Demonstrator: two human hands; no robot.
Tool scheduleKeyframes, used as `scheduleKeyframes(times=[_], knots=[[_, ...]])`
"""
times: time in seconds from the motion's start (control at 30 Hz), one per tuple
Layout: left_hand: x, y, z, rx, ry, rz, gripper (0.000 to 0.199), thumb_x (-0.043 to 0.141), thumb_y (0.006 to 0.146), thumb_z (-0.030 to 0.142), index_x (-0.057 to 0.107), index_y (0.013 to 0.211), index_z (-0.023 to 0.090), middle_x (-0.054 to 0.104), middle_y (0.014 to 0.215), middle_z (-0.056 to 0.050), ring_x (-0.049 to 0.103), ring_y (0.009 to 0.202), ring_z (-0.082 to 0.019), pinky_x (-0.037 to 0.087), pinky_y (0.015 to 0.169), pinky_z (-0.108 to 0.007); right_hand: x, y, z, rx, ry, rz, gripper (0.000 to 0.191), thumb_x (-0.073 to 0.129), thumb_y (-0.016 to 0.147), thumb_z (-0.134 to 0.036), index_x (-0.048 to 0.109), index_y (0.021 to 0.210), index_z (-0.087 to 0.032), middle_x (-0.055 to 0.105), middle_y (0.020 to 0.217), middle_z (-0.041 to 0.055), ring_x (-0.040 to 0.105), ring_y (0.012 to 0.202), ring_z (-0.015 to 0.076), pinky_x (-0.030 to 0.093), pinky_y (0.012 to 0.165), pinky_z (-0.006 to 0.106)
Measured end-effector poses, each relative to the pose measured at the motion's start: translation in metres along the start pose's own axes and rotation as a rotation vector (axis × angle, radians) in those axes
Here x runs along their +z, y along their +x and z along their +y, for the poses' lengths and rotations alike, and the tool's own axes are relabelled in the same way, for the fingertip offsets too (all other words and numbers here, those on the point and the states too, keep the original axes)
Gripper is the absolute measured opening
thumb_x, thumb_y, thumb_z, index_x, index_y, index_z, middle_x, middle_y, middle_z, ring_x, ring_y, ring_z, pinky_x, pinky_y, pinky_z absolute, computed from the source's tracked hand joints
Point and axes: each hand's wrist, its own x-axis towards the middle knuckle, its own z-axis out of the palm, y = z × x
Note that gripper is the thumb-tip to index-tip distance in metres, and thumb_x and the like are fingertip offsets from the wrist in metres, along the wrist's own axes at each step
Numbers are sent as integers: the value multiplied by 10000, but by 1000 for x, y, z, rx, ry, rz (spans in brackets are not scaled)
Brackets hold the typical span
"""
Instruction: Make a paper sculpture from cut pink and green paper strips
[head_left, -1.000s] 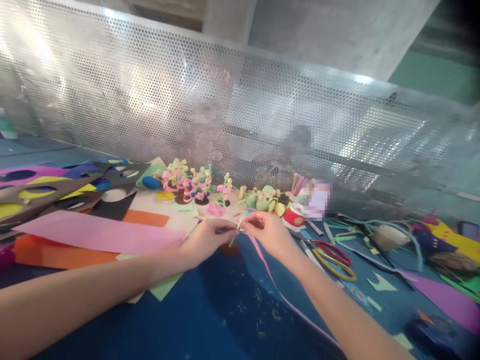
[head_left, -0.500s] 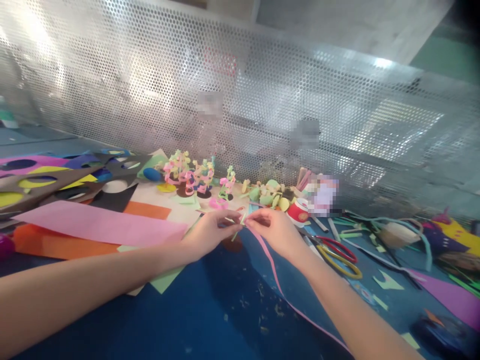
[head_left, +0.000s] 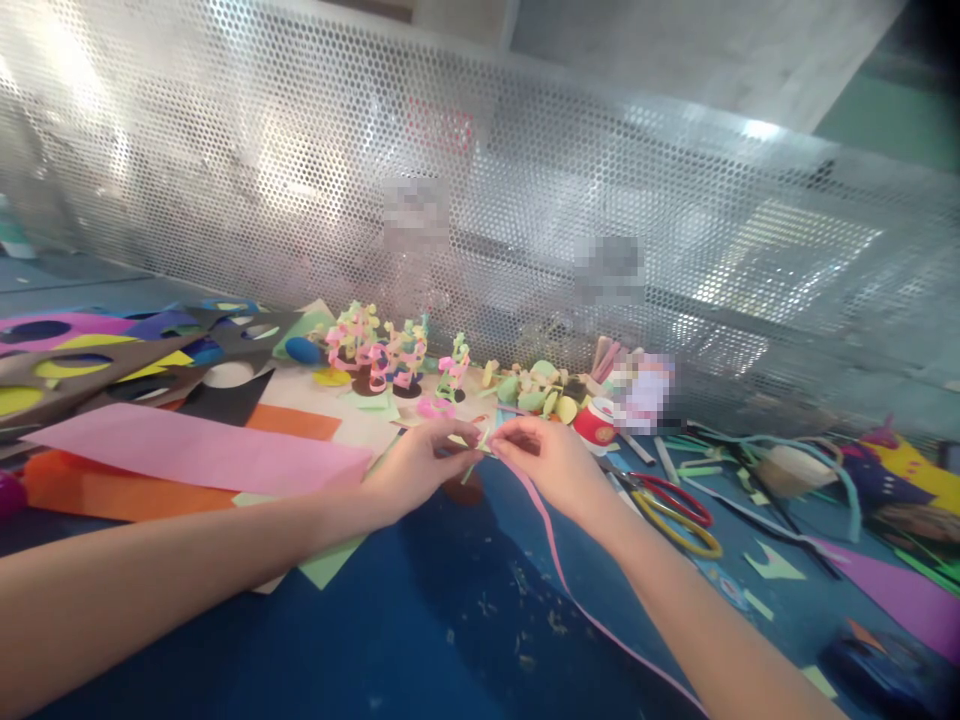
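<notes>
My left hand (head_left: pixel 431 462) pinches a small pale green strip (head_left: pixel 471 468) between thumb and fingers. Close against it, my right hand (head_left: pixel 547 460) pinches the end of a long, narrow pink strip (head_left: pixel 551 535). That strip curls down from my fingers and runs under my right forearm toward the bottom edge. The fingertips of both hands almost meet, and the spot where the two strips come together is too small to make out. Below the hands a brown disc (head_left: pixel 465 488) lies on the blue table (head_left: pixel 360 630).
Small pink and green curled figures (head_left: pixel 450 370) stand behind my hands. Pink sheet (head_left: pixel 210 445) and orange sheet (head_left: pixel 127 490) lie left. To the right are scissors (head_left: pixel 675 510) with red and yellow handles, a red can (head_left: pixel 596 422) and scraps. A perforated metal screen (head_left: pixel 480 200) rises behind.
Both hands hold nearly the same place and grip, with only a slight shift at the fingertips. The view has moved a little.
</notes>
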Motion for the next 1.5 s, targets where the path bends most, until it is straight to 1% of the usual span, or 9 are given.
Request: scheduleKeyframes(times=[0.2,0.5,0.7,0.83,1.0,1.13,1.3,1.43,1.5], knots=[[0,-1,3,64,35,8,188,617,762,347,633,878,199,643,774,1,579,636,-120,473,630,-246,0,0,2,-25,-26,-4,90,585,787,-190,672,803,-204,712,779,15,669,730,165,521,713,296],[2,-2,4,49,49,39,210,633,735,366,608,866,203,653,822,-7,612,688,-146,494,620,-248,2,-1,0,-24,-38,22,80,584,784,-178,661,789,-200,701,775,16,661,721,162,521,716,302],[1,-3,6,70,69,50,192,625,748,344,613,874,199,663,792,-4,622,653,-138,504,594,-239,4,-2,-4,-15,2,16,98,597,771,-183,663,844,-188,706,813,36,665,742,162,528,729,300],[0,-4,9,92,73,33,160,596,774,318,612,873,193,663,743,3,626,628,-132,509,587,-238,6,-3,-7,-19,22,42,74,617,749,-183,649,816,-181,693,776,31,653,718,160,524,701,292],[0,-5,9,120,100,40,166,580,786,323,630,884,199,669,801,-14,634,718,-153,511,627,-253,8,-4,-6,-34,60,76,38,613,745,-197,632,776,-186,667,726,15,632,678,152,514,681,287],[0,-5,8,122,70,71,188,596,779,325,617,924,207,666,863,-20,624,790,-161,506,687,-267,11,-2,-1,-40,119,102,57,613,747,-242,615,770,-189,651,722,14,619,661,149,513,655,280],[1,-7,10,154,34,74,165,572,801,320,604,915,206,644,847,-7,607,707,-126,497,653,-243,14,2,5,-34,202,101,105,610,744,-281,596,772,-181,637,726,18,607,673,149,505,634,271],[1,-7,10,127,-4,67,169,552,811,338,590,909,205,625,818,4,579,596,-99,498,581,-232,14,1,5,-24,223,69,141,603,758,-311,594,792,-174,639,746,23,609,689,145,506,635,264],[1,-7,9,117,3,70,176,549,811,331,588,933,210,621,833,1,582,599,-101,503,574,-232,14,0,4,-22,209,66,174,610,760,-339,598,808,-172,644,762,29,615,709,150,508,640,264]])
